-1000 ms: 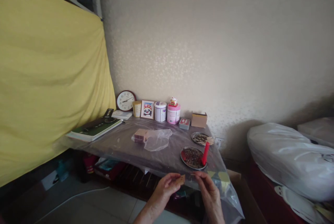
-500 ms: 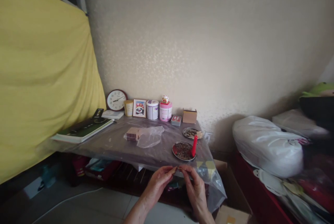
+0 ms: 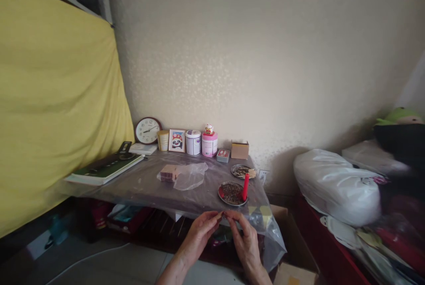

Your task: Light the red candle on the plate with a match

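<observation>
Plastic sheeting covers the surface point(image 3: 146, 185); by its near edge, my left hand point(image 3: 201, 231) pinches a small piece point(image 3: 221, 215). My right hand point(image 3: 245, 237), half-curled, meets it, its hold unclear. This fiddly fingertip step seems to need steadiness next.

- Along the back of the surface point(image 3: 209, 194), left to right: clock point(image 3: 148, 130), cup point(image 3: 163, 140), picture frame point(image 3: 177, 140), canister point(image 3: 193, 143), second canister point(image 3: 209, 145) under figurine point(image 3: 209, 129), low box point(image 3: 223, 156), carton point(image 3: 239, 150)
- Left end: book point(image 3: 106, 171)
- Middle: block point(image 3: 168, 173), bag point(image 3: 191, 177) right of it
- Right: plate point(image 3: 229, 204) holding candle point(image 3: 245, 187); second plate point(image 3: 237, 176) behind
- Before near edge: left grip point(image 3: 200, 232), right grip point(image 3: 245, 240)
</observation>
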The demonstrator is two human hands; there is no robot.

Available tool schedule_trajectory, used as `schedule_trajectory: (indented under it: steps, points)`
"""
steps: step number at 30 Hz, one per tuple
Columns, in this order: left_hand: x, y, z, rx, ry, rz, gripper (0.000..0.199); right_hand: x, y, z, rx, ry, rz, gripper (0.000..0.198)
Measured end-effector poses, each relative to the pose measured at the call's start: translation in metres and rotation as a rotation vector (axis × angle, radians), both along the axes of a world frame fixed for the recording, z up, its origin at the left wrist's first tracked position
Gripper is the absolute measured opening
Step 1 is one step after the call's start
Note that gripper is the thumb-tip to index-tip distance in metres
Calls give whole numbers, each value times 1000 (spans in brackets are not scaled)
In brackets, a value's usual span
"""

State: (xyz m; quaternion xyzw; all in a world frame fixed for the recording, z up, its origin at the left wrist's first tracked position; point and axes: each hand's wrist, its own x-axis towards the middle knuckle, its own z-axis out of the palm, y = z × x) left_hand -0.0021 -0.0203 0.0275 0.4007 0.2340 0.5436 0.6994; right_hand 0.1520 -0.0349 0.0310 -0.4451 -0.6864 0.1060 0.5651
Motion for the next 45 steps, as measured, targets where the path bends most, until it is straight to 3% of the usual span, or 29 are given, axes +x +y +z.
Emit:
schedule_trajectory:
  steps: [10,19,24,27,29,34,39,45]
  points:
    - [6,-5,13,-10,-55,27,16,3,-5,15,40,-16,-88,18]
    - [17,-14,25,-1,-62,38,17,5,-8,16,239,-59,-127,14]
    - [19,-14,26,-36,-39,58,16,11,-19,28,306,-26,-174,15]
    - [21,-15,31,-33,-41,52,17,15,-19,26,349,-34,-136,17]
    - [22,-18,37,-11,-49,44,17,19,-10,16,289,-130,-113,15]
    - [22,-23,43,-8,-24,30,17,38,15,-6,194,-31,-315,20]
    - [16,-16,31,-47,-5,77,18,41,9,4,37,196,-326,25]
    - [2,-5,9,-76,52,116,18,39,10,14,39,316,-330,23]
